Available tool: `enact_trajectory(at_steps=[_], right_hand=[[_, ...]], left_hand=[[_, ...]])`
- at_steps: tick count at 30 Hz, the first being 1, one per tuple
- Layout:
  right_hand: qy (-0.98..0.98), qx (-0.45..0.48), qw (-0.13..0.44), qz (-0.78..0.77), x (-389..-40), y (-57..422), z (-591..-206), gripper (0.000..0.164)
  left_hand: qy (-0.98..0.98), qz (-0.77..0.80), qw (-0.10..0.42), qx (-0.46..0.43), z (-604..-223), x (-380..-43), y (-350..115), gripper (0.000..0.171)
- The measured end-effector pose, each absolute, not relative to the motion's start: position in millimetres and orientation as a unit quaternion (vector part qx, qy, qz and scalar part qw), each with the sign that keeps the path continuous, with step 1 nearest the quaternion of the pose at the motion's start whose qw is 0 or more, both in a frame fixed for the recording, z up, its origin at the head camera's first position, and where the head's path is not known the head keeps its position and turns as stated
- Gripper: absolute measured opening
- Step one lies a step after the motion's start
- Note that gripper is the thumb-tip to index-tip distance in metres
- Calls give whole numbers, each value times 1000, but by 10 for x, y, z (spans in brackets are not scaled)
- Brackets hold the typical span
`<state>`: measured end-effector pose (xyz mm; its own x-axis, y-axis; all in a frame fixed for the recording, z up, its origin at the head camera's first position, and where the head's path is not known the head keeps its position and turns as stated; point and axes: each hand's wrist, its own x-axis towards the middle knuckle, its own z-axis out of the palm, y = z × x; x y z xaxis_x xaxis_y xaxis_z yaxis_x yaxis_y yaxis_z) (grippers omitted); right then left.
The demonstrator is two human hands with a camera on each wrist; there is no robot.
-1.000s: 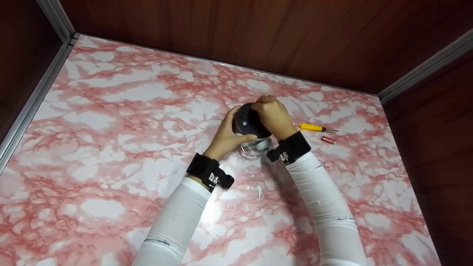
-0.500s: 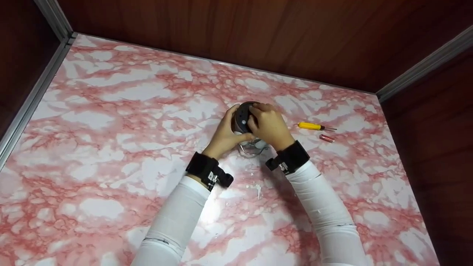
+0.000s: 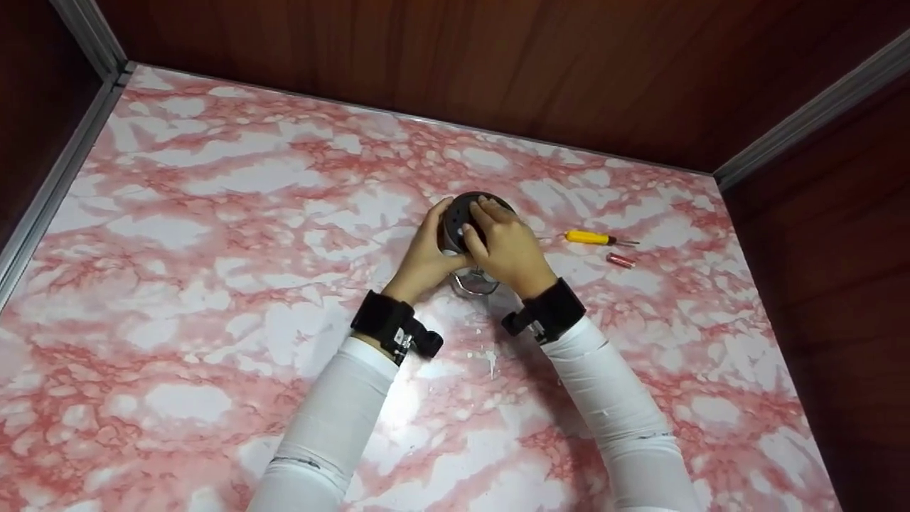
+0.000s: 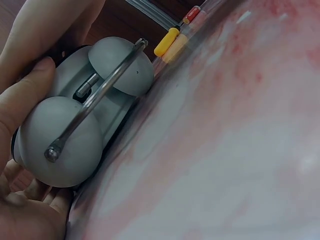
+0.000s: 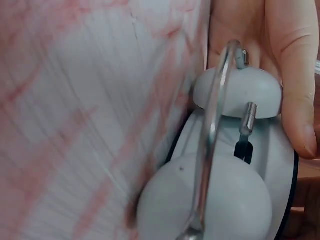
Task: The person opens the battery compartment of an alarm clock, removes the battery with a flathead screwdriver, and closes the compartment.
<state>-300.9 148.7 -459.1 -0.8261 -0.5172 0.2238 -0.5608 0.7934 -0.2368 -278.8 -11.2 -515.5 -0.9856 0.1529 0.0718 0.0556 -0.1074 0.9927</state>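
A twin-bell alarm clock (image 3: 458, 213) lies with its black back turned up. The left wrist view shows its pale bells (image 4: 62, 142), the small hammer between them and the metal handle (image 4: 102, 92). My left hand (image 3: 421, 259) grips the clock by its side, thumb near the bells and fingers round the far edge. My right hand (image 3: 513, 252) is over the back, its thumb and fingertips pressing on the black surface and hiding part of it. In the right wrist view, the left hand's thumb (image 5: 300, 122) lies along the clock body.
Right of the clock, a yellow-handled screwdriver (image 3: 589, 237) and a red battery (image 3: 621, 261) lie on the pink-and-white marbled tabletop (image 3: 249, 227). Dark wood panels (image 3: 441, 64) with metal edging stand round the back and sides.
My right hand has come from the clock's far right rim onto its back, with thumb and fingers now laid on the black surface. The left hand keeps its grip.
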Motion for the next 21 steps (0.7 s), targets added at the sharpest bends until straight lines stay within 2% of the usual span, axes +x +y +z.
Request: enact_trajectory(at_steps=[4,8,14,21], right_hand=[[-940,282,78,178,-3023,1527,-4602,47],[-937,274,107,186,-2986,1600,-4640,43],[-936,269,154,167,-2937,1619,-4701,44],[-941,265,128,166,-2921,1620,-4745,51]], left_hand=[[667,741,37,74,-5135,-2788,-132,104],[675,732,48,75,-5126,-2774,-124,107],[682,725,45,82,-5110,-2781,-97,106],[695,715,31,72,-5133,-2778,-120,105]])
